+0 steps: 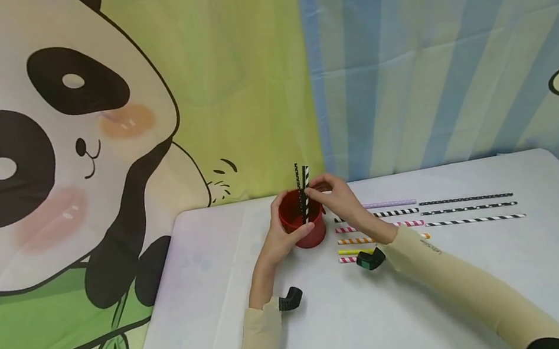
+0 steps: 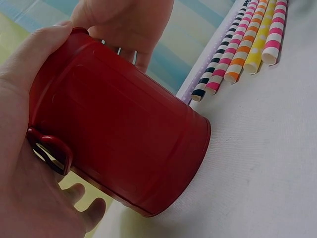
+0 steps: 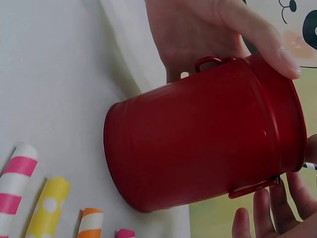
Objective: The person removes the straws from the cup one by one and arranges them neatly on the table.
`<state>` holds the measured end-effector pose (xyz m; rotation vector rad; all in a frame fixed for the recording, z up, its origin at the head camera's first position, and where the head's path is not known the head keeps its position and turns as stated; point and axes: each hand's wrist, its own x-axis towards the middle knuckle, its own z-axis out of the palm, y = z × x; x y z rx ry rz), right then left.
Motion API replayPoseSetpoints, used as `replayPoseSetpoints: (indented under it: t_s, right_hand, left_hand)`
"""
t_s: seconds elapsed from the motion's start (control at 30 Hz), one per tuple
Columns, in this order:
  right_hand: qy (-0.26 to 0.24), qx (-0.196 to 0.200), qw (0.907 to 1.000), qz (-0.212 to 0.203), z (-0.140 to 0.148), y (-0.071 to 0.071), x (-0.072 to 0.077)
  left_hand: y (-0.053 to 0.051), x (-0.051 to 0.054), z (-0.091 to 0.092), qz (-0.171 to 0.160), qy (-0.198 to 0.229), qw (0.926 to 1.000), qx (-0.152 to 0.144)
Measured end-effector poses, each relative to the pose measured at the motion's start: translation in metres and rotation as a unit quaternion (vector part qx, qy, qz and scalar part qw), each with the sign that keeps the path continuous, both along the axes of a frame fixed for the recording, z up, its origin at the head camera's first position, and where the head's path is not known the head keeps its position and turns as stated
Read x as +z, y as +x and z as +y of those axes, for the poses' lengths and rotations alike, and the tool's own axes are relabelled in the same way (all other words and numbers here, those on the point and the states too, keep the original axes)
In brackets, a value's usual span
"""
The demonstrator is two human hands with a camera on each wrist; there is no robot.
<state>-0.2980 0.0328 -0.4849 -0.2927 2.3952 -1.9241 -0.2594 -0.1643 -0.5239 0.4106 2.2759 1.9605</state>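
Note:
A red metal bucket [image 1: 311, 237] with small side handles stands near the table's back edge. My left hand [image 1: 280, 240] grips it from the left, thumb over the near rim. Black-and-white paper straws [image 1: 307, 194] stick up out of the bucket, some dotted, some striped. My right hand [image 1: 339, 199] is at the bucket's right rim and pinches a striped straw between thumb and forefinger. In the right wrist view the bucket [image 3: 203, 134] hides most of the straws, and the other fingers [image 3: 262, 210] of my right hand hang beside a handle.
Right of the bucket, several coloured paper straws [image 1: 349, 252] lie in a row: purple, black, pink, orange and yellow patterns. Three black-and-white straws [image 1: 469, 208] lie farther right. Behind the table hangs a printed curtain [image 1: 256, 82] with a panda.

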Motion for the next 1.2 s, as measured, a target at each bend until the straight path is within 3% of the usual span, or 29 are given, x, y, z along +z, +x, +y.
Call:
replayPoseSetpoints:
  t_s: [0.7, 1.2]
  right_hand:
    - [0.008, -0.001, 1.0000, 0.006, -0.006, -0.004, -0.002]
    - [0.001, 0.000, 0.9999, 0.013, -0.001, 0.002, 0.009]
  left_hand:
    - [0.001, -0.001, 0.000, 0.006, -0.009, 0.9999, 0.004]
    - [0.000, -0.003, 0.000, 0.008, -0.004, 1.0000, 0.002]
